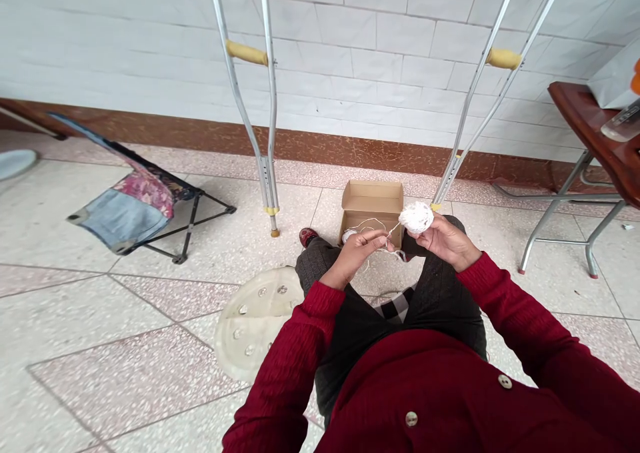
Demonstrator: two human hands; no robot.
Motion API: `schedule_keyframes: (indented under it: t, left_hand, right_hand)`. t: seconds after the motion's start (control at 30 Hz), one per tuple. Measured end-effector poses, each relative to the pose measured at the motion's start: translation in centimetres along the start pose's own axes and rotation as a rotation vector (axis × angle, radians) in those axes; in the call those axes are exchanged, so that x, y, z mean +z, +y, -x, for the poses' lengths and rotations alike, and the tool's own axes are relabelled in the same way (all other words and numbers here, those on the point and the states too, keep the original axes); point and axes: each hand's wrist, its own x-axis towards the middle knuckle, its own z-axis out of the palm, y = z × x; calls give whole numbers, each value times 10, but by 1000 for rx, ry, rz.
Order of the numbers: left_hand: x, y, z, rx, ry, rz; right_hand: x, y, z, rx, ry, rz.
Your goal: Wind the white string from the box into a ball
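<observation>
My right hand (444,241) grips a ball of white yarn (417,217) at its lower right side, above my knee. A strand of yarn (395,229) runs from the ball down to my left hand (361,251), whose thumb and fingertips are pinched on it. Loose yarn loops below and behind the left fingers. Beyond my hands an open cardboard box (373,189) stands on the floor between my feet, its lid tipped back. A second white ball (349,235) lies in the box, partly hidden by my left hand.
Two metal crutches (270,139) (475,99) lean on the tiled wall. A folding fabric chair (135,203) stands at the left. At the right is a brown-topped table (583,123) with a bottle (623,123). A round pale lid-like disc (253,319) lies on the floor beside me.
</observation>
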Motion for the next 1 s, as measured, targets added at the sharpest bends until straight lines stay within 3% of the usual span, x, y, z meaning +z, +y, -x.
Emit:
schedule_keyframes:
  t: [0.1,0.2,0.3,0.37,0.57,0.7,0.8,1.0]
  left_hand:
    - [-7,-16,2,-67,73,-54]
    - [-20,-35,4,-103,325,-278]
    - [-25,-39,6,-71,540,-422]
    - [-18,-33,6,-19,539,-441]
    - [24,-11,-19,69,319,-371]
    - [33,-4,-36,117,212,-309]
    - [21,3,-33,83,180,-138]
    - [-38,6,-10,96,526,111]
  right_hand:
    - [1,-10,0,-20,75,-73]
    - [4,-18,5,-29,99,-131]
    - [7,-23,9,-23,67,-189]
    - [10,-25,9,-23,51,-209]
    - [22,-25,10,-13,22,-239]
    - [23,-25,12,-14,22,-244]
    - [9,-32,9,-64,60,-282]
    - [-45,-46,2,-169,193,-471]
